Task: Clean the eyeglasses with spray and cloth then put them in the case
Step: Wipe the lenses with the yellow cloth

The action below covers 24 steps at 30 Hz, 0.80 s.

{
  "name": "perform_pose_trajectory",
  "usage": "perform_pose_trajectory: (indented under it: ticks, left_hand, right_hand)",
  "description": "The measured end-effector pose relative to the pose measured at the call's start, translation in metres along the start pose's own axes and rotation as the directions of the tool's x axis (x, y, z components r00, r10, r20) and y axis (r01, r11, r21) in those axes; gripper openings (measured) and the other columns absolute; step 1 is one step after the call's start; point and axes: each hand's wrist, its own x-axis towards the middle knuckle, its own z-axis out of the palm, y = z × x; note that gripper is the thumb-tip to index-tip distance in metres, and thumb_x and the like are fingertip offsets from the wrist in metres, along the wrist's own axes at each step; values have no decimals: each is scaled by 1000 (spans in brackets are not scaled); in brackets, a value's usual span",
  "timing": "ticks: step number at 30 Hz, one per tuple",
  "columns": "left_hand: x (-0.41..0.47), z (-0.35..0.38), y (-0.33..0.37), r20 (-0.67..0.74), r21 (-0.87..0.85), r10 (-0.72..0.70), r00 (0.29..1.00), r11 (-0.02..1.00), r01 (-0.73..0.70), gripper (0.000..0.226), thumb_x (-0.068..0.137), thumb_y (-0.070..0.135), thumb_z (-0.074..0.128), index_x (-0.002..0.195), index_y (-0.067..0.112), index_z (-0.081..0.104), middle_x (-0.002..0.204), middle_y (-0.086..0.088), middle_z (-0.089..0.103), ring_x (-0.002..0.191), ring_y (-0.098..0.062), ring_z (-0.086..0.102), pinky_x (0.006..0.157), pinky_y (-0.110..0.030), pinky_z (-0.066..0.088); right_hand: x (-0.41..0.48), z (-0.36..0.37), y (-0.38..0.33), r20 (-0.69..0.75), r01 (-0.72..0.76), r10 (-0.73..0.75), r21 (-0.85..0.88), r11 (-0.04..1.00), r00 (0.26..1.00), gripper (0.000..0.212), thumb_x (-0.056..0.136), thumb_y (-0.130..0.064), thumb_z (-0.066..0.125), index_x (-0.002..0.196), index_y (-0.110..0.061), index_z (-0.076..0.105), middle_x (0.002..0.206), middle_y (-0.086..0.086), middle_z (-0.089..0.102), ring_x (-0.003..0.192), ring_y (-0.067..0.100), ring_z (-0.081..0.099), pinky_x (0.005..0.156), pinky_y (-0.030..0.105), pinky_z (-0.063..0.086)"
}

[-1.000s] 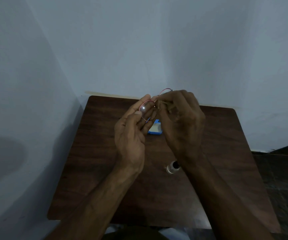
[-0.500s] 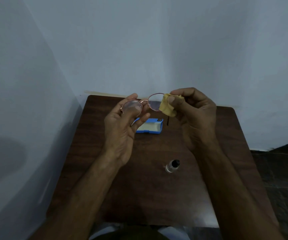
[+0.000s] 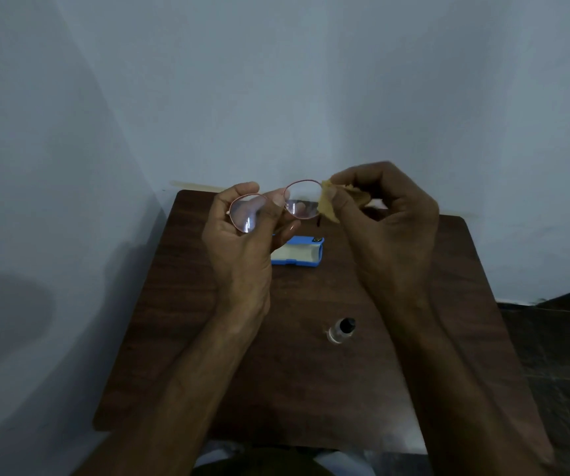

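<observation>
My left hand (image 3: 239,242) holds up round eyeglasses (image 3: 302,204) with a thin pink metal frame, thumb at the bridge and fingers behind the left lens. My right hand (image 3: 390,228) pinches a small yellow cloth (image 3: 328,206) against the outer rim of the right lens. Both hands hover above the far half of a dark wooden table (image 3: 180,338). Under them lies an open blue case (image 3: 299,254) with a pale lining, partly hidden by my left fingers. A small clear spray bottle (image 3: 340,331) with a black cap lies on its side nearer to me.
The table stands in a corner between two pale blue walls (image 3: 276,80). Dark floor (image 3: 551,338) shows to the right of the table. My lap is at the bottom edge.
My hands moved apart from a tight clasp. The glasses turned face-on to me, and the cloth shifted from the lens surface to its outer rim.
</observation>
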Motion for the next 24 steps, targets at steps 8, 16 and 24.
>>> perform_pose_trajectory:
  ticks: [8,16,24]
  left_hand:
    - [-3,3,-9,12,109,130,991,986,-130,18,87,27,86,99,26,73,96,-7,75,93,-31,77,79,-55,67]
    - [0,-2,-16,-1,167,129,992,978,-127,28,88,21,87,101,4,68,91,-6,74,85,-19,73,77,-40,66]
    - [-1,1,-13,32,123,142,989,982,-145,20,90,4,84,95,17,69,85,8,75,81,-10,74,72,-27,63]
  right_hand:
    - [-8,13,-2,66,338,-349,-472,815,935,7,93,-1,72,98,-3,77,99,9,73,89,27,65,77,35,51]
    - [-17,17,-2,136,340,-315,-489,804,939,13,90,2,70,102,1,76,103,14,74,91,30,67,78,35,54]
    - [-18,21,-4,174,314,-262,-480,819,949,40,88,-7,74,127,-7,65,104,4,72,99,23,64,77,27,49]
